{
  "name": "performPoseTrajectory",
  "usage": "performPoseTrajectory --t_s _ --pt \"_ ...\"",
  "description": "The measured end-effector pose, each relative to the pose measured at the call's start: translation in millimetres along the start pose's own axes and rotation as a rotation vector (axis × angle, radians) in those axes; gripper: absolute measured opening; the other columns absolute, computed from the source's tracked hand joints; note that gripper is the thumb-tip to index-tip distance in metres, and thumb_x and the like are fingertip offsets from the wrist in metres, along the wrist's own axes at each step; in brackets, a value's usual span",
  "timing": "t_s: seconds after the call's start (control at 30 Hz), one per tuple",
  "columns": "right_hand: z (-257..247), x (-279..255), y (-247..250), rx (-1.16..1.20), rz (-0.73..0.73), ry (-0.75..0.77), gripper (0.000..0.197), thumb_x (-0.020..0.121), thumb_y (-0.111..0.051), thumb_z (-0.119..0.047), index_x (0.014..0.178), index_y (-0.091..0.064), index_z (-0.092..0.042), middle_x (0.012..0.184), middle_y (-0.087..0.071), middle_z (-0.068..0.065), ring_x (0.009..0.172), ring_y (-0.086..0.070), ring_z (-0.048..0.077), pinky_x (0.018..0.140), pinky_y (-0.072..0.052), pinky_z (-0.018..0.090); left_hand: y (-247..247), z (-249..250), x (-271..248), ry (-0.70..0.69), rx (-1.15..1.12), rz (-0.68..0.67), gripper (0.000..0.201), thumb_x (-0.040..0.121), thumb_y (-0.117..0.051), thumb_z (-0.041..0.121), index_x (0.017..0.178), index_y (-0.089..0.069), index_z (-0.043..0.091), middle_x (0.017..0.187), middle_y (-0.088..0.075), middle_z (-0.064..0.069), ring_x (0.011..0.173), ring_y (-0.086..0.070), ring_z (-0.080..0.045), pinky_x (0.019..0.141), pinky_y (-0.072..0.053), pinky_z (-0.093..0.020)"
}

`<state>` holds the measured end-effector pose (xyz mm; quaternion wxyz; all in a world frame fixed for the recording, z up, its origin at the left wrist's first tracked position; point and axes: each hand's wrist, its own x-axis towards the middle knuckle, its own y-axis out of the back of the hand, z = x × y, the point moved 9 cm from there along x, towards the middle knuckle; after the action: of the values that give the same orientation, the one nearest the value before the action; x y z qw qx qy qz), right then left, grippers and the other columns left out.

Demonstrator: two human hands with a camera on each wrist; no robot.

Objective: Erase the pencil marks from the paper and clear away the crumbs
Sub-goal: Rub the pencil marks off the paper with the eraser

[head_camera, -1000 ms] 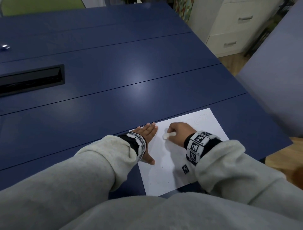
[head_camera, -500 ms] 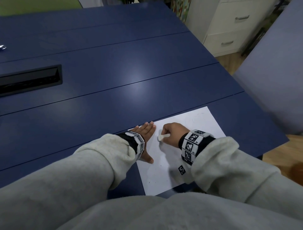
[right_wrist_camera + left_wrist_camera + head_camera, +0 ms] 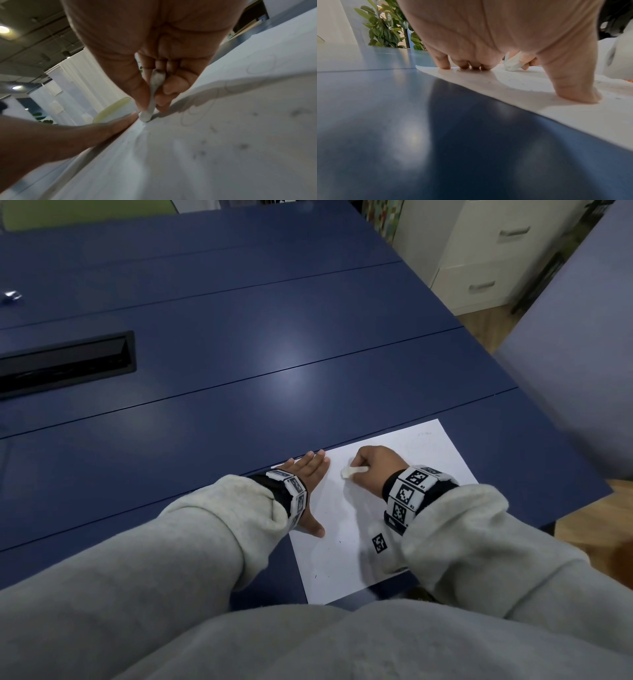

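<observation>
A white sheet of paper (image 3: 342,559) lies on the blue table near its front right corner. My left hand (image 3: 308,474) presses flat on the sheet's left edge, fingers straight (image 3: 443,63), thumb (image 3: 576,92) spread onto the paper (image 3: 573,119). My right hand (image 3: 375,469) pinches a white eraser (image 3: 352,472) whose tip touches the paper close to the left fingertips. In the right wrist view the eraser (image 3: 150,102) stands on the paper (image 3: 223,155) among faint pencil loops (image 3: 260,66). Dark crumbs (image 3: 315,576) dot the sheet.
The blue table (image 3: 239,371) stretches far ahead with a black cable slot (image 3: 65,361) at the left. A small shiny object (image 3: 12,295) lies far left. White drawers (image 3: 486,258) stand beyond the right edge, and a plant (image 3: 385,29) shows behind the table.
The right hand with the eraser slid left toward the left fingertips, then back a little right. The left hand has stayed pressed on the paper's edge.
</observation>
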<state>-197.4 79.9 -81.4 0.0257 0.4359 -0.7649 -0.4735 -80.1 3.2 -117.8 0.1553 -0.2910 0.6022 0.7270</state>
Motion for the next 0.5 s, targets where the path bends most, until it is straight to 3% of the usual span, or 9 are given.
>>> performPoseTrajectory --t_s 0.1,0.23,0.37,0.5 --pt "2.2 -4.4 -6.4 0.007 -0.048 0.002 0.025 0.078 -0.071 -0.034 0.064 -0.053 -0.024 0.078 -0.062 -0.009 0.073 -0.058 0.014 0.067 -0.044 0.024 0.0 -0.4 0.0 0.003 0.004 -0.005 0.128 0.072 -0.06 0.074 0.148 0.024 0.014 0.156 0.028 -0.002 0.145 0.022 -0.02 0.116 0.011 -0.036" --pt "5.8 -1.5 4.8 0.026 0.017 0.0 0.023 0.077 -0.071 -0.03 0.064 -0.053 -0.024 0.085 -0.065 -0.007 0.079 -0.06 0.016 0.067 -0.043 0.023 -0.5 -0.3 -0.7 0.002 0.004 -0.013 0.129 0.072 -0.061 0.074 0.148 0.025 0.015 0.156 0.028 -0.002 0.145 0.022 -0.02 0.116 0.011 -0.037" --pt "-2.1 -7.8 -6.8 -0.036 -0.09 0.018 0.019 0.077 -0.07 -0.031 0.066 -0.057 -0.022 0.075 -0.061 -0.012 0.073 -0.058 0.011 0.065 -0.044 0.023 0.5 0.1 0.1 0.002 0.012 -0.014 0.129 0.071 -0.061 0.074 0.148 0.025 0.014 0.156 0.029 -0.003 0.145 0.022 -0.02 0.116 0.011 -0.037" --pt "7.3 -5.8 1.0 0.068 -0.005 -0.025 0.018 0.077 -0.072 -0.03 0.069 -0.058 -0.022 0.075 -0.062 -0.009 0.074 -0.058 0.013 0.062 -0.042 0.022 0.2 0.5 -0.4 0.003 0.013 -0.014 0.128 0.072 -0.06 0.073 0.148 0.025 0.014 0.156 0.029 -0.002 0.144 0.023 -0.02 0.115 0.011 -0.037"
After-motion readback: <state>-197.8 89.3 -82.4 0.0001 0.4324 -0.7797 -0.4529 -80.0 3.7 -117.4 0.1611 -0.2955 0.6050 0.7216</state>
